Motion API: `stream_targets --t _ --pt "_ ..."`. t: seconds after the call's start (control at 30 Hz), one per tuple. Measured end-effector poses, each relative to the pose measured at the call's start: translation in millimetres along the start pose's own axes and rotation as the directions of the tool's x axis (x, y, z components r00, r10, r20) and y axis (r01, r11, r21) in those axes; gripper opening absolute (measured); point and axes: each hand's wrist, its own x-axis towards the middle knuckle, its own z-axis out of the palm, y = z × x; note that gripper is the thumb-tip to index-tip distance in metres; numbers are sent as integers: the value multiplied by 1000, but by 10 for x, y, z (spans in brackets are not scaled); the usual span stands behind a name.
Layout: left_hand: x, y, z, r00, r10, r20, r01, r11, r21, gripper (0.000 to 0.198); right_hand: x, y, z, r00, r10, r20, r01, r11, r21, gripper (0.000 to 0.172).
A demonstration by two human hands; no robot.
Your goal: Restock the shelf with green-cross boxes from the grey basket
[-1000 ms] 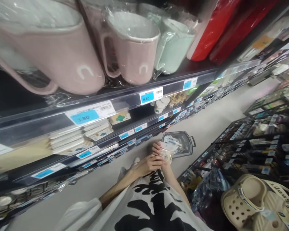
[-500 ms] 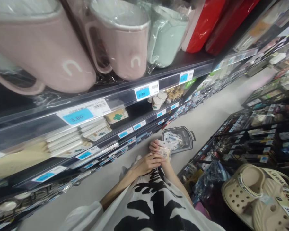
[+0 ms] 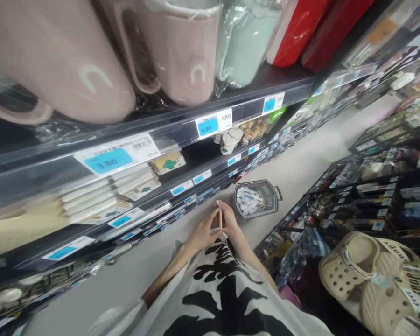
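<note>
Packet [image 3: 220, 218] edge-on between left hand [image 3: 203, 233] and right hand [image 3: 230, 221], in the pinch of both.

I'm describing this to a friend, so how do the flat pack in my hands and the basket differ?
The flat pack is pale and thin; the basket is grey and deep. The flat pack is held edge-on between your left hand and right hand; the basket rests on the floor. The basket is larger than the flat pack.
</note>
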Motion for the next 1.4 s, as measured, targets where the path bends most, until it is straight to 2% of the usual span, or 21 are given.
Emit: stream_targets --t 0.1,0.2,0.33,0.47,0.6,0.7,0.8,0.9,0.97,1.07,1.2,1.3,1.4 --pt "-28 -1 -51 973 -230 -33 214 943 -253 67 -9 -8 -2 995 42 -86 -33 994 99 32" --pt "-19 -32 -76 899 -438 -23 366 779 -508 68 -34 -68 -40 993 -5 -121 19 994 112 31" --pt "24 -157 -40 817 -576 16 411 562 -718 74 -98 -146 -41 993 -63 -104 69 996 53 32" --pt "32 -270 20 783 -621 22 395 470 -789 71 -155 -193 8 992 -97 -79 100 994 38 34" --pt "21 -262 24 787 -617 -5 374 483 -792 67 -169 -218 11 995 -94 -30 93 995 -34 38" --pt "22 -223 0 802 -595 -52 344 532 -774 63 -161 -210 -9 992 -84 89 93 990 -110 41" --pt "26 -214 -17 806 -586 -87 342 580 -739 63 -148 -199 -9 974 -99 203 132 978 -158 43" --pt "31 -230 -27 805 -582 -114 343 615 -710 65 -118 -247 25 960 -121 253 170 968 -185 47" --pt "37 -238 -37 815 -561 -143 301 623 -722 65 -81 -341 67 942 -171 288 236 949 -207 48" --pt "45 -240 -60 823 -530 -202 220 626 -748 64 19 -579 169 888 -295 353 388 893 -230 43" --pt "42 -235 -101 816 -531 -229 210 641 -738 57 247 -982 437 767 -434 472 591 765 -256 34" --pt "28 -213 -136 823 -522 -224 225 662 -715 50 467 -1221 742 676 -450 583 690 664 -288 35" --pt "6 -186 -171 839 -495 -227 239 709 -663 42 673 -1332 1065 619 -432 656 750 574 -330 36"
